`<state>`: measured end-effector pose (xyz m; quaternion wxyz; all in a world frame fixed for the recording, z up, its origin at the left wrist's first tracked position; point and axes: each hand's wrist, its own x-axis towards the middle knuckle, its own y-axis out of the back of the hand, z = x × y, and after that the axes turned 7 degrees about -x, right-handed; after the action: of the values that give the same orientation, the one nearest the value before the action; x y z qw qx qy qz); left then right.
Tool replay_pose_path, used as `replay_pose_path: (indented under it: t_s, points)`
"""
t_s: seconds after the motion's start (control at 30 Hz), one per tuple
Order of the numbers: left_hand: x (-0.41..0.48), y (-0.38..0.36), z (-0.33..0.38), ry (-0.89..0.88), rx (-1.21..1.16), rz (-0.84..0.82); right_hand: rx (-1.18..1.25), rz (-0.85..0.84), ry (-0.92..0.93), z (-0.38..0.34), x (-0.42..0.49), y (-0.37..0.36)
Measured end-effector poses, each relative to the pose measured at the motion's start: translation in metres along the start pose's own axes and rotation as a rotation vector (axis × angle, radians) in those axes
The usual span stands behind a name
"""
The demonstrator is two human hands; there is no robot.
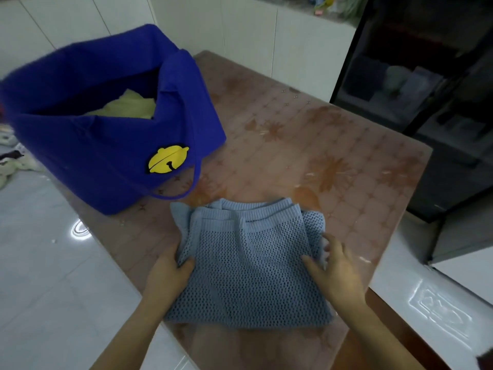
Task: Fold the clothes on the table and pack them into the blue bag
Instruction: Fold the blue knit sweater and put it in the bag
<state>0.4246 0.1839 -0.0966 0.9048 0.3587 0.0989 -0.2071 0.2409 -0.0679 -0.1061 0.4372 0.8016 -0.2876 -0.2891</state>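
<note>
A light blue knitted mesh garment (248,265) lies folded into a rough square near the front edge of the table (333,161). My left hand (170,271) grips its left edge, thumb on top and fingers tucked under the fabric. My right hand (333,268) holds the right edge, thumb resting on the knit and fingers curled around the bunched side. The blue bag (106,134) stands open at the table's back left, with a yellow bell patch on its front. A pale yellow garment (128,106) lies inside it.
The table has a glossy brownish floral cover. A dark glass-fronted cabinet (416,84) stands to the right, white cupboards (240,36) behind. White tiled floor (48,276) lies to the left, with small items scattered on it at the far left edge.
</note>
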Motion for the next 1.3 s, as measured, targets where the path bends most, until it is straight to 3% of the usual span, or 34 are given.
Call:
replay_pose_path:
  t_s: [0.03, 0.1, 0.2, 0.37, 0.47, 0.57, 0.67, 0.73, 0.83, 0.97, 1.1, 1.2, 1.3]
  points:
    - [0.0, -0.001, 0.011, -0.041, 0.011, -0.005, 0.126, 0.032, 0.065, -0.006, 0.001, 0.004]
    - [-0.007, -0.006, 0.041, -0.13, 0.017, -0.038, 0.403, -0.1, 0.1, -0.019, 0.003, 0.008]
    - [-0.032, -0.026, 0.09, -0.255, 0.069, -0.094, 0.672, -0.351, -0.068, -0.032, 0.007, 0.006]
    - [-0.064, -0.104, 0.128, -0.383, 0.19, -0.311, 1.04, -0.454, -0.321, -0.024, 0.025, 0.015]
    - [-0.074, -0.137, 0.121, -0.375, 0.128, -0.478, 0.698, -0.355, -0.274, -0.014, 0.039, 0.016]
    - [-0.074, -0.133, 0.104, -0.361, 0.061, -0.45, 0.429, -0.223, -0.165, -0.008, 0.047, 0.016]
    - [-0.074, -0.119, 0.075, -0.441, 0.049, -0.201, 0.429, -0.247, -0.132, -0.005, 0.056, 0.018]
    - [-0.076, -0.113, 0.057, -0.376, 0.055, -0.082, 0.353, -0.268, -0.16, -0.003, 0.063, 0.016]
    - [-0.079, -0.116, 0.039, -0.155, -0.028, -0.127, 0.375, -0.205, -0.231, -0.003, 0.078, 0.015]
    - [-0.081, -0.127, 0.04, -0.177, -0.183, -0.144, 0.375, -0.16, -0.181, -0.005, 0.089, 0.016]
    - [-0.074, -0.127, 0.042, -0.218, -0.061, -0.157, 0.419, -0.172, -0.12, 0.002, 0.076, 0.015]
    - [-0.052, -0.101, 0.033, -0.286, 0.078, -0.075, 0.476, -0.186, -0.116, 0.02, 0.053, 0.016]
    - [-0.024, -0.068, 0.031, -0.286, 0.342, 0.003, 0.317, -0.311, -0.131, 0.032, 0.024, 0.019]
